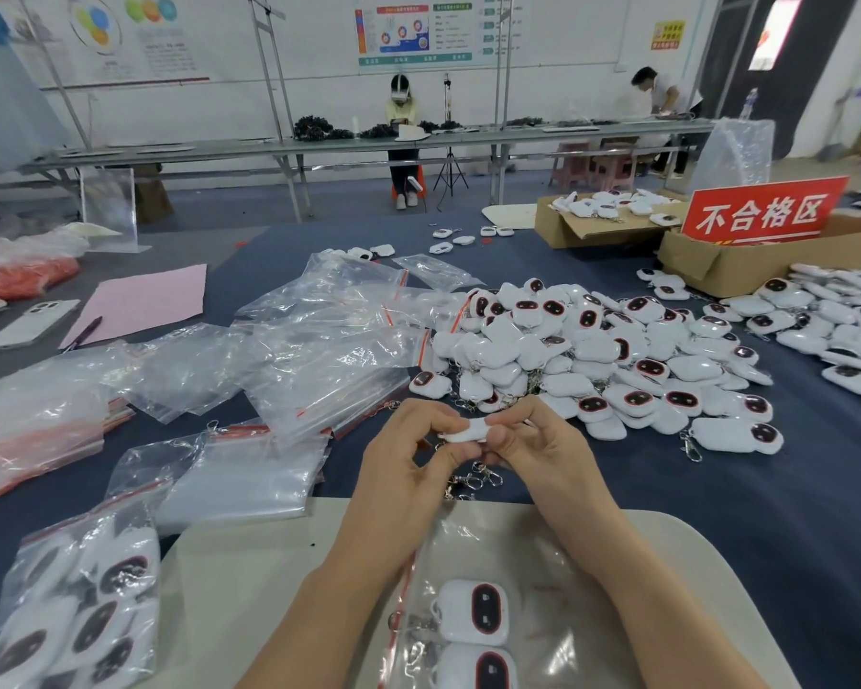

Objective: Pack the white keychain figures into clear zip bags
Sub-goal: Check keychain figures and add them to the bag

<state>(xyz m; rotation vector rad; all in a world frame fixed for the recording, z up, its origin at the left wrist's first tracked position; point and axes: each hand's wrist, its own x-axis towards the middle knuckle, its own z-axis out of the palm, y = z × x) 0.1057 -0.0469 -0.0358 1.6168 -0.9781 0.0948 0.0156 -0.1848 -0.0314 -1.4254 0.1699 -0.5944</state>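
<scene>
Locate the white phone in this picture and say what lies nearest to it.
Head view: the white phone lies back-up on the left side of the table, just left of the pink sheet and the pen.

Fingers (431, 420) of the left hand (408, 457) and right hand (535, 442) wrap the figure (470, 432): only a white sliver shows, face hidden. Below the fingers, the bag (493, 544) runs off the bottom edge, cutting its lower figure (473, 671). Left of them, a full bag (70, 614) blurs.

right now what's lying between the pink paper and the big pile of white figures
Head view: empty clear zip bags fill the stretch from pink paper to figure pile.
</scene>
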